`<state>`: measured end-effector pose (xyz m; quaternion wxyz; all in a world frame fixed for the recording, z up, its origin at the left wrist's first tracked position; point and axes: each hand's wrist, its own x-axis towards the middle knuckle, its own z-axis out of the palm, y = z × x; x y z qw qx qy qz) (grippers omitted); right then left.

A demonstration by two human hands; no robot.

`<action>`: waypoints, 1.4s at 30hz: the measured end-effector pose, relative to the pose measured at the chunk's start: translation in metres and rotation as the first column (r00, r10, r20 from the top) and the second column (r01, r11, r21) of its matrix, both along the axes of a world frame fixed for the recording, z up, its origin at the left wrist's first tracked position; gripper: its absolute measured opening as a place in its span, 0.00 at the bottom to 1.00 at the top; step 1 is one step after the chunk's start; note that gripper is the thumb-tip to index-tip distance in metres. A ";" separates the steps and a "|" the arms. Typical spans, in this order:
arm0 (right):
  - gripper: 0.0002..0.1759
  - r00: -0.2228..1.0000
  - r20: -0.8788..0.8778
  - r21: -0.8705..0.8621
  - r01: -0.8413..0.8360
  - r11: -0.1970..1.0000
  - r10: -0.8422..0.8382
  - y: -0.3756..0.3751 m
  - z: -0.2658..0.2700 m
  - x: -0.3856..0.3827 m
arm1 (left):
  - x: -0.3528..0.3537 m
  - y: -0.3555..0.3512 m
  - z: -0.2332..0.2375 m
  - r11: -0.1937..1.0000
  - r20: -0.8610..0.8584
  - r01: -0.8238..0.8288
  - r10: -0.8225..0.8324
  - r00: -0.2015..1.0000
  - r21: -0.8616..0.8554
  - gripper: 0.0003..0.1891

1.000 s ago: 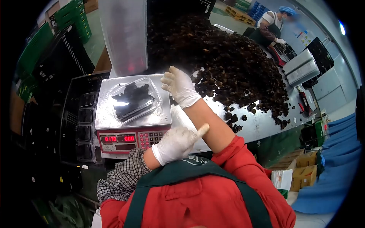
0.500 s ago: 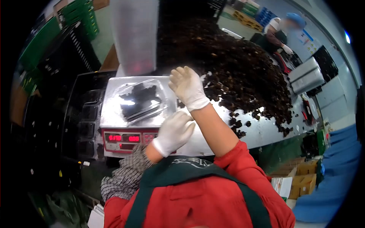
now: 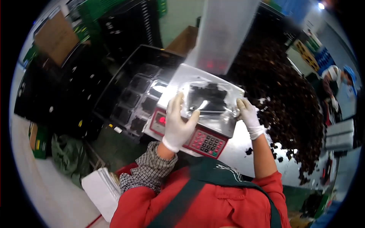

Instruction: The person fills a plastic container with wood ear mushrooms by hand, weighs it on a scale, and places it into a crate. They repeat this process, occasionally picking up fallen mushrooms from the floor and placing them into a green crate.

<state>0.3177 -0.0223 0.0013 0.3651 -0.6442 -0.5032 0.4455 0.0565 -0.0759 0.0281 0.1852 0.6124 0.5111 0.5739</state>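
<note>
A clear plastic box (image 3: 208,99) with dark pieces inside is at the steel plate of a red scale (image 3: 205,141). My left hand (image 3: 178,123), in a white glove, is at the box's left side with thumb and fingers spread along its edge. At the box's right end, the gloved fingers of my right hand (image 3: 248,114) pinch its rim. Part of the scale's red display is hidden behind my left hand.
A heap of dark pieces (image 3: 281,87) covers the table on the right. Several clear boxes lie in a black tray (image 3: 142,47) at left. A tall translucent container (image 3: 224,34) stands behind the scale. Another person (image 3: 332,81) works at far right.
The view has swung left, so the scale appears further right and tilted. My hands have parted from each other and moved to opposite sides of the box.
</note>
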 end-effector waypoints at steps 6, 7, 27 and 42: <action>0.17 0.984 -0.039 0.015 -0.175 0.984 0.176 0.002 0.018 -0.034 | -0.011 0.019 -0.030 0.955 0.312 0.216 -0.146 0.939 -0.203 0.39; 0.15 0.958 -0.236 0.038 -0.159 0.987 0.164 0.000 0.030 -0.044 | -0.015 0.023 -0.028 0.964 0.541 0.254 -0.171 0.823 -0.082 0.38; 0.11 0.886 0.124 -0.046 0.455 0.889 -0.447 -0.084 0.016 0.104 | -0.219 0.261 -0.273 0.736 0.681 -0.084 0.658 0.321 -0.671 0.22; 0.11 0.789 0.264 -0.162 0.604 0.781 -0.555 -0.184 -0.029 0.167 | -0.050 0.330 0.065 0.912 -0.192 0.357 -0.321 0.927 0.202 0.19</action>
